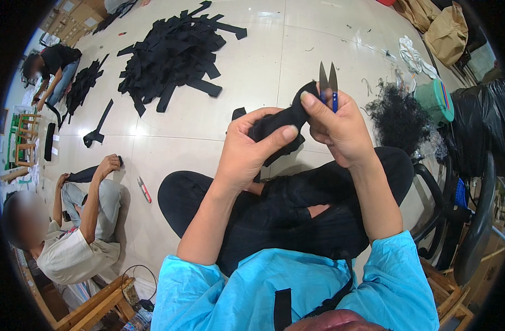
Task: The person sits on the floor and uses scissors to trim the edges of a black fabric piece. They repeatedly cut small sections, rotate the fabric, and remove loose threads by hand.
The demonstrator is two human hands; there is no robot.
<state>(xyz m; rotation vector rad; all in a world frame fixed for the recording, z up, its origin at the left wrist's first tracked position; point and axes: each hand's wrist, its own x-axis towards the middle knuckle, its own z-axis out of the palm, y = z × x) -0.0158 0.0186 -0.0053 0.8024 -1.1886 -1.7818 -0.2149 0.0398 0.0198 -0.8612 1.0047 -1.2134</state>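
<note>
Head view, only one: work's prob. mid-piece, w/ one black cloth (282,118) in hand; pile (172,60) of similar pcs lies on the floor (258,55) well beyond the L fingertips, but can't tell if those are done or waiting. Thread heap (396,116) to the R of the R fingers suggests a fair bit of trimming's done, tho that's a guess; nothing shows how much is left. Cloth pos.: bunched btwn the two hands, L hand (247,146) gripping it, thumb on top & fingers round the far side; its upper end is pinched under the R thumb. R hand (340,124) also keeps blue snips (328,91) tucked behind that thumb, blades pointing up past the fingertips, tips apart & just beside the cloth end, no cut visible. Loose part of cloth hangs below the L thumb.
</note>
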